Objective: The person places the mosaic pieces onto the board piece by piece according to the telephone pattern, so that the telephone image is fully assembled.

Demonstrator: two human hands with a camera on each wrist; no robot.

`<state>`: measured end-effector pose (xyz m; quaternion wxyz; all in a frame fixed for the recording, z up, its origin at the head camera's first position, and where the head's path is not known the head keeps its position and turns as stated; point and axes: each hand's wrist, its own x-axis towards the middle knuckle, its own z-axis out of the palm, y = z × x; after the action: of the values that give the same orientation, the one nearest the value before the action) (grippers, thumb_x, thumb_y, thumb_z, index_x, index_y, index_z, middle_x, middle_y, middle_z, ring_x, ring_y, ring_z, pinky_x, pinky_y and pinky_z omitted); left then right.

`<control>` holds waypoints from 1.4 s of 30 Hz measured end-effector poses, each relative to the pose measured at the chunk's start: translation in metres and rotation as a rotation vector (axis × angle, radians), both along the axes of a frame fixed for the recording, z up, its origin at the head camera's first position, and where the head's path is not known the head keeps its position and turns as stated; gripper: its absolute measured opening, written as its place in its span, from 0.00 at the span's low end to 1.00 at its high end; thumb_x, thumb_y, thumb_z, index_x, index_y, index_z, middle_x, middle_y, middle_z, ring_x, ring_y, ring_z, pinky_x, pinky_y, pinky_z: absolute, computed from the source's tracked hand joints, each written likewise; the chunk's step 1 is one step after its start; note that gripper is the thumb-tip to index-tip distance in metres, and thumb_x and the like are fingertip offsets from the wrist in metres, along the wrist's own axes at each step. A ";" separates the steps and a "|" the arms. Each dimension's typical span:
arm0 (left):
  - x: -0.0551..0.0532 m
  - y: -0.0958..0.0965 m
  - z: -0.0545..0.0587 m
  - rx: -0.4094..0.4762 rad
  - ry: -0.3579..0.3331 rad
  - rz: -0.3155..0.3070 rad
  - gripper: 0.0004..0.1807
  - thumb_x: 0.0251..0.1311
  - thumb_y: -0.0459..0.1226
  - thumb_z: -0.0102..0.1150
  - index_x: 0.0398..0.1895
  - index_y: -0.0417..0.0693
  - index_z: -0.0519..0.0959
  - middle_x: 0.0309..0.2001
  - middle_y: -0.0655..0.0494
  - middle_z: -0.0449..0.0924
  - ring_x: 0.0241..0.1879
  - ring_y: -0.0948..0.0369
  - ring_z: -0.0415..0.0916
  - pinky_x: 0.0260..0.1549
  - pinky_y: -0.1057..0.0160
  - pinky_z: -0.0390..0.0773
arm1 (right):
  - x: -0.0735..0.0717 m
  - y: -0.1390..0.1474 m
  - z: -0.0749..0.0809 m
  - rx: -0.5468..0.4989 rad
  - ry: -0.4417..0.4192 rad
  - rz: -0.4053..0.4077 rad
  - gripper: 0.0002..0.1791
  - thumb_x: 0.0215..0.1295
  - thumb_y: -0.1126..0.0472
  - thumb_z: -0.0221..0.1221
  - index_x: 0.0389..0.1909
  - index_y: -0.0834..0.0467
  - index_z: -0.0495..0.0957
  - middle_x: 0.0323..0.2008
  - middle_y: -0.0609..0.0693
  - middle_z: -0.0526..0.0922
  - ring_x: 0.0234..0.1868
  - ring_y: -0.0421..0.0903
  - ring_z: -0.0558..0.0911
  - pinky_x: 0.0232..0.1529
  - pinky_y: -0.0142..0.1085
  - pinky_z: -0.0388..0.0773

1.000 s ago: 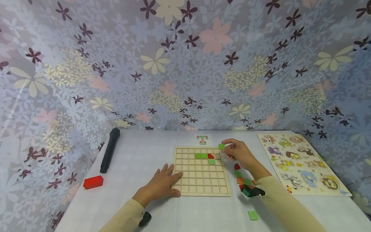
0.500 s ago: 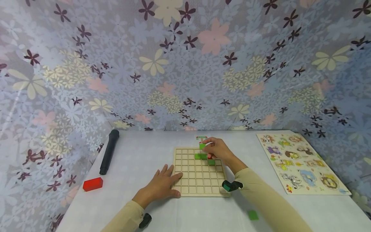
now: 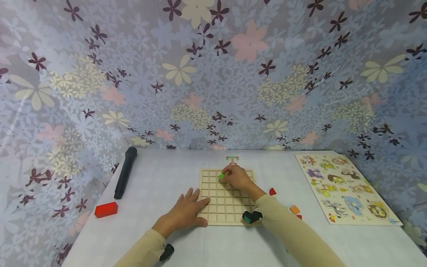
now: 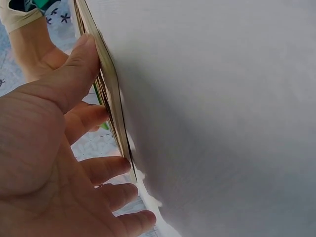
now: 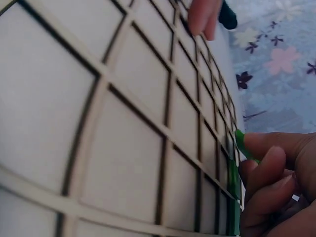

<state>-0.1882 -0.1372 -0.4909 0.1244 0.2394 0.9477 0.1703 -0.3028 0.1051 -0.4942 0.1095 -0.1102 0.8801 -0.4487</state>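
A square wooden grid board (image 3: 213, 218) lies on the white table. My left hand (image 3: 186, 209) rests at its left edge, fingers spread, with the thumb and index finger touching the rim; the left wrist view shows this hand (image 4: 64, 133) along the board's side. Over the upper part of the board, my right hand (image 3: 237, 178) pinches a green square tile (image 3: 221, 177) between thumb and fingertips. In the right wrist view, green tiles (image 5: 233, 180) sit in cells beside that hand. The right hand hides the board's other tiles in the head view.
Behind the board lies a small pattern card (image 3: 232, 159). Right of it are a red tile (image 3: 272, 191) and an orange tile (image 3: 295, 210), partly behind the sleeve. An animal puzzle (image 3: 348, 191) lies far right; a black rod (image 3: 126, 174) and red block (image 3: 106, 210) lie left.
My right hand has carried the green tile leftward from beyond the board's upper right corner, then down over its upper cells. The left hand has stayed in place.
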 end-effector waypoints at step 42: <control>0.002 -0.001 0.006 0.009 -0.015 -0.008 0.44 0.57 0.58 0.68 0.76 0.56 0.68 0.79 0.35 0.52 0.79 0.36 0.43 0.72 0.30 0.50 | 0.033 0.154 0.020 -0.100 -0.052 -0.175 0.26 0.71 0.62 0.63 0.67 0.63 0.73 0.55 0.63 0.77 0.39 0.52 0.78 0.28 0.40 0.72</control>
<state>-0.1860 -0.1386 -0.4849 0.1308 0.2423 0.9451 0.1761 -0.2697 0.2591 -0.4737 0.0870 -0.0265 0.8597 -0.5027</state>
